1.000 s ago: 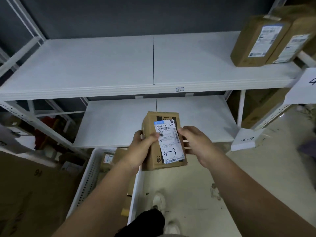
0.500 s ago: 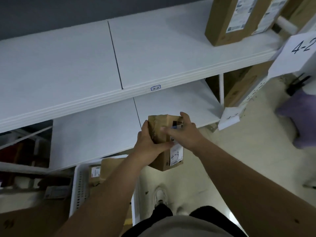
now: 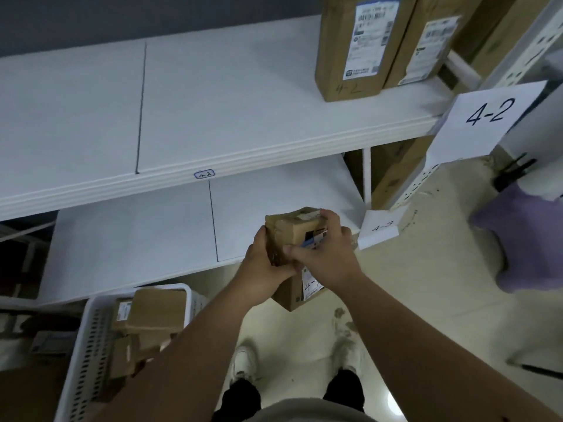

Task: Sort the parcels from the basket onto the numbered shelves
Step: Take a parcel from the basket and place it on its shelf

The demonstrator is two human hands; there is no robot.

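Observation:
A small brown cardboard parcel [image 3: 294, 236] with a white label handwritten "4-3" hangs in front of the lower white shelf [image 3: 137, 239]. My left hand [image 3: 265, 269] grips its left side. Across the front of the label lies my right hand [image 3: 326, 257], fingers curled over the parcel's top edge. A paper sign reading "4-3" [image 3: 379, 228] hangs at that shelf's right end. The white plastic basket [image 3: 88, 345] stands on the floor at lower left with several brown parcels [image 3: 152, 315] inside.
The upper shelf [image 3: 213, 102] carries a "4-2" sign [image 3: 487, 123] and two tall brown parcels [image 3: 353, 47] at its right end. More cardboard boxes stand behind the rack's right post. A purple cloth [image 3: 530, 239] lies on the floor at right. My feet stand below the parcel.
The view has tilted down and moved closer to the rack. My right hand has shifted from the parcel's right side onto its label, and the parcel sits nearer the lower shelf's edge.

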